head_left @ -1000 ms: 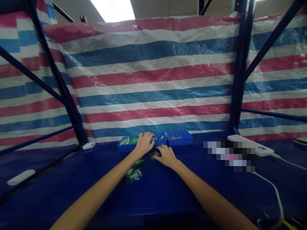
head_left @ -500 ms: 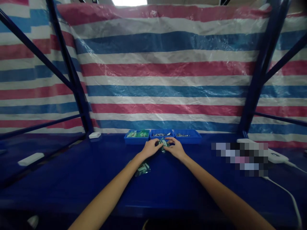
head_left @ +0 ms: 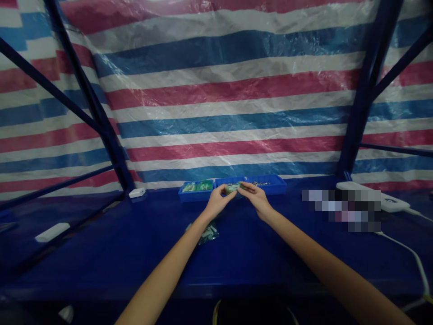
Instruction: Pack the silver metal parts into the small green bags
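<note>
Between my two hands is a small clear plastic bag [head_left: 232, 188] with pale greenish pieces inside. My left hand [head_left: 219, 200] pinches its left side, thumb toward the middle. On the other side my right hand [head_left: 254, 197] grips it with fingers bent over the top edge. Both hands are in front of the middle blue bin [head_left: 221, 181], which they partly hide. Another clear bag [head_left: 209, 232] of pale pieces lies on the table beside my left forearm, partly covered by it.
The left blue bin [head_left: 194, 196] holds green and white packets; the right blue bin [head_left: 275, 186] holds small metal parts. White boxes [head_left: 137, 193] stand at left. A white device [head_left: 394, 203] with a cable lies at right, beside a blurred patch. Blue posts [head_left: 360, 108] frame the table.
The view has tilted and shifted slightly. My hands have lifted the bag a little toward the middle bin, and it now lies flatter between my fingers.
</note>
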A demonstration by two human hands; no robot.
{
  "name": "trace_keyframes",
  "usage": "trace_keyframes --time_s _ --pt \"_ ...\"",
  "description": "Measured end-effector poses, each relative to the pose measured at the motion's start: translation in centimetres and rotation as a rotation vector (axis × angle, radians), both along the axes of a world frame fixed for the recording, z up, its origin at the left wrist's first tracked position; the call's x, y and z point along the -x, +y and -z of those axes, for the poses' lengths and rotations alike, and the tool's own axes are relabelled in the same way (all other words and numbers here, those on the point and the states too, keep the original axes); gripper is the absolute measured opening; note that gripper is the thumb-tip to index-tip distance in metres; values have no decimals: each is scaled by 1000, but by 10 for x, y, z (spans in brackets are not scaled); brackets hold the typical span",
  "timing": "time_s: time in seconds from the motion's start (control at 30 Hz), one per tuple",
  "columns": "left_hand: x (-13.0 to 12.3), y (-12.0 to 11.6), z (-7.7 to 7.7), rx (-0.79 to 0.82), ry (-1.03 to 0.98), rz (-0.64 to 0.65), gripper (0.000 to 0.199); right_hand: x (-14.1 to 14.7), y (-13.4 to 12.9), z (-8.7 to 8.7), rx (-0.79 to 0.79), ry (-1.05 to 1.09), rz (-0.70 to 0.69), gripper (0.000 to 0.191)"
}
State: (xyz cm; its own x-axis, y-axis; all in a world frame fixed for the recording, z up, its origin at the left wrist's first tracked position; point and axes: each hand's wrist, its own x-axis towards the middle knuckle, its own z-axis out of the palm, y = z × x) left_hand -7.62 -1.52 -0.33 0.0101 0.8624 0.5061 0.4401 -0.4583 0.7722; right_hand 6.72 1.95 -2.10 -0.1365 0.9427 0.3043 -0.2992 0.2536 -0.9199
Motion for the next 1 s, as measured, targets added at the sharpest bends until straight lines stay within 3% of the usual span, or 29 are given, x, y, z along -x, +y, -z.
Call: trace_keyframes --time_s 0.13,0.23,0.43,0.7,0.83,1.0 --pt "2 -4 -5 -189 232 -158 19 -6 3 0 -282 -168 109 21" --pt "5 -5 -9 -260 305 -211 15 -6 3 1 -364 -256 142 16" --pt "33 12 -19 -293 186 -411 25 5 4 13 -282 -247 119 33" --pt "138 57 -55 -219 381 -590 22 16 1 25 -336 -495 -57 25" --pt "165 65 -53 -89 550 -577 19 17 4 25 -234 -395 -211 31" --pt "177 67 -44 -10 758 -538 20 16 6 24 -178 -344 -256 32"
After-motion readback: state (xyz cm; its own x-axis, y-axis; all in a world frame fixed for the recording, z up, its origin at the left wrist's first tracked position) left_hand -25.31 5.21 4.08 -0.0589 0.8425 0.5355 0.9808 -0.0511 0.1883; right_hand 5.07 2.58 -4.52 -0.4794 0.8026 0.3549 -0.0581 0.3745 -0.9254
